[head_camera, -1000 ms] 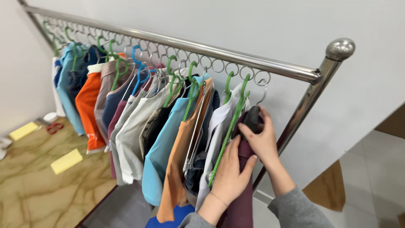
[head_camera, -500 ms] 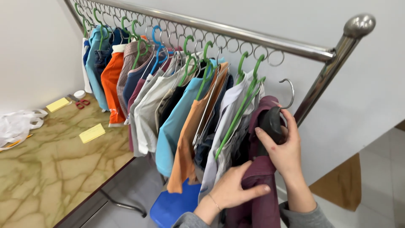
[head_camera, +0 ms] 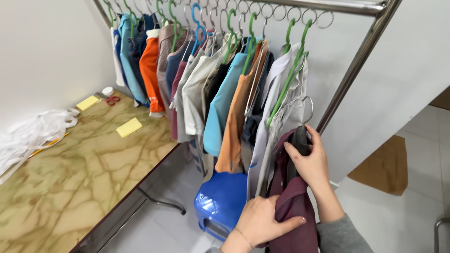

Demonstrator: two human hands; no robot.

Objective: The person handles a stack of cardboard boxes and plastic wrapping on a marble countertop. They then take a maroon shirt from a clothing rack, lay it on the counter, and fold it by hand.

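The maroon shirt (head_camera: 293, 206) hung on a black hanger (head_camera: 299, 140) with a metal hook, held low and off the rail, just right of the hanging clothes. The right hand (head_camera: 311, 161) was closed around the hanger's shoulder, fingers wrapped over it. The left hand (head_camera: 260, 222) lay flat on the shirt's front, fingers spread against the cloth. Just beside it hung a white shirt (head_camera: 281, 107) on a green hanger (head_camera: 293, 61) from the steel rail (head_camera: 328, 5). Below stood a blue plastic stool (head_camera: 220, 201), and to the left a marble-patterned table (head_camera: 79, 173).
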